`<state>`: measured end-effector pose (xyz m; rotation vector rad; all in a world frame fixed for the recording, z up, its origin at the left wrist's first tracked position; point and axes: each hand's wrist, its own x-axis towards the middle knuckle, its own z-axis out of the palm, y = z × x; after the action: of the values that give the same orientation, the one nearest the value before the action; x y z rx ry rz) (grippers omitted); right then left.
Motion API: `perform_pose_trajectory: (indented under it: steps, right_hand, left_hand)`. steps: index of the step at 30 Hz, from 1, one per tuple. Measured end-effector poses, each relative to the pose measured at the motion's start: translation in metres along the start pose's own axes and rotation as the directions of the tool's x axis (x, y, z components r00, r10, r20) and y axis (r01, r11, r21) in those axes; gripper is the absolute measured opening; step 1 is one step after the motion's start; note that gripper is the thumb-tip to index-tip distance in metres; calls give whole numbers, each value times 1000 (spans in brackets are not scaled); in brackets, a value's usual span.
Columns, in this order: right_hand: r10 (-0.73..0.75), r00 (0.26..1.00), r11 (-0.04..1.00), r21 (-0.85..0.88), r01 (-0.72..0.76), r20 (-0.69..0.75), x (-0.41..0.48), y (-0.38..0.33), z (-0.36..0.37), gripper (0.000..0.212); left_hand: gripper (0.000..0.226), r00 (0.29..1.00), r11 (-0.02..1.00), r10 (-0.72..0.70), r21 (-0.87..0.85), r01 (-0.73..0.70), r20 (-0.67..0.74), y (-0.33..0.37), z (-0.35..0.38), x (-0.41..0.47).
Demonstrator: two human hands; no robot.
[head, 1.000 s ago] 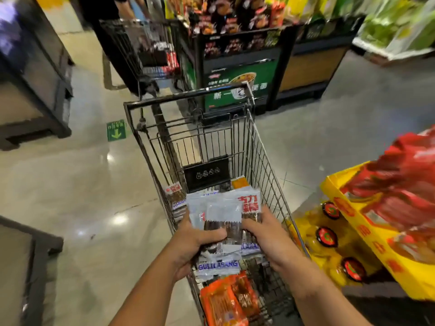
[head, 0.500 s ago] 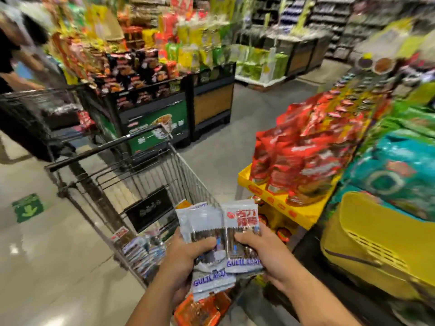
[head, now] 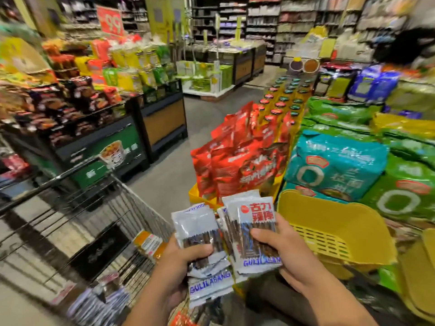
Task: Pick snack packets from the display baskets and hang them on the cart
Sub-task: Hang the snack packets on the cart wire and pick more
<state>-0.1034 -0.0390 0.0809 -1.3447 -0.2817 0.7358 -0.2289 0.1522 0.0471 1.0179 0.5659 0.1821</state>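
Packets have split into two fans since a second ago. At 6 o'clock, our left hand (head: 186, 257) and right hand (head: 280, 250) each clutch snack packets (head: 256, 231); cart (head: 138, 208) at 9. Slick wrappers could slide out if thumbs ease.

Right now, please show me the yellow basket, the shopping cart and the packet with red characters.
yellow basket (head: 341, 215), head view, on its solid inner wall.
shopping cart (head: 138, 208), head view, on its right wire side.
packet with red characters (head: 257, 212), head view, on the red print.
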Motion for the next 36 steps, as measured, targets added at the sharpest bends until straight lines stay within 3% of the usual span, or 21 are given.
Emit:
perform_pose_trajectory:
  steps: [5,9,12,17,20,25,28,36]
  right_hand:
    - [-48,998,989,135,52,-32,12,-45,-65,47]
    - [33,998,996,83,-28,-54,32,-54,-100,21]
    - [28,998,1000,1,-28,-55,51,-58,-131,43]
    - [74,997,997,-5,-74,-13,67,-63,-173,24]
    - [124,992,992,33,-124,-6,78,-62,-189,26]
    - [188,982,961,211,-179,-21,92,-49,-183,31]
    - [218,974,951,237,-199,-59,100,-42,-177,31]
    - [219,941,973,130,-190,-259,114,-48,-160,25]
  left_hand:
    - [94,999,999,39,-3,-39,16,-8,72,45]
    - [85,996,998,57,-17,-56,62,-19,136,69]
    - [80,997,997,73,-12,-73,-1,-28,167,88]
    - [109,992,997,82,12,-81,-99,-39,200,112]
    - [108,991,997,82,6,-82,-103,-43,208,121]
    - [89,996,999,49,15,-48,-78,-42,203,130]
    - [99,998,1000,21,20,-20,-55,-42,193,141]
    - [107,995,999,-22,44,18,94,-20,162,171]
